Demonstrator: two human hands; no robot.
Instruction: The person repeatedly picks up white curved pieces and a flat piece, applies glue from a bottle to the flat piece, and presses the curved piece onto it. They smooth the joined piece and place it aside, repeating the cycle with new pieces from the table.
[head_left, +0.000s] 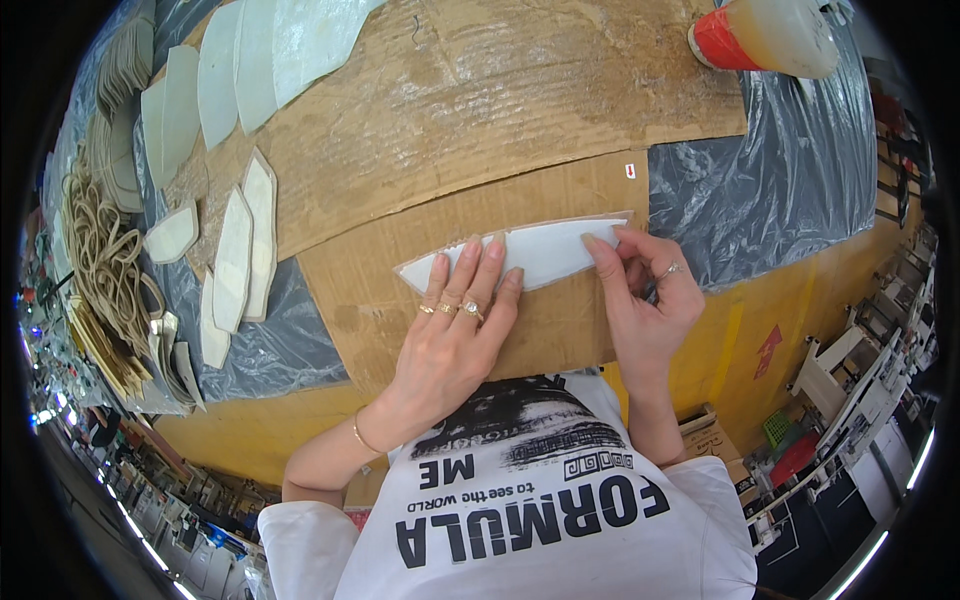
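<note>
Pressing: my left hand (455,330) lies flat and open, fingertips down on the thin white pointed leaf-shaped sheet piece (530,255), while my right hand (640,300) pinches its right end between thumb and fingers.
Piece location: it lies flat on the brown corrugated cardboard sheet (480,150) right in front of me, with a slightly bigger tan backing showing as a thin border around it.
Handling guess: looks really light and floppy, more like foam or lining than anything stiff, so I'd say it bends and creases easily. Probably slides about on the cardboard unless it's held down.
Where to grab: the pointed ends or the long edge, pinched lightly; flat fingers on the middle keep it from shifting.
Bench: cardboard on top of crinkly grey plastic film (770,190), over a yellow bench (740,330).
Left side: more pale pointed cut pieces (240,250) laid out well apart from my piece, plus a heap of tan looped strips (105,260) and stacked curved parts.
Far corner: a translucent plastic bottle with a red cap (770,35) on its side, well apart from my hands.
Room: workshop floor, with white machines or stands off to the right and lower left, too bent at the rim to tell more.
</note>
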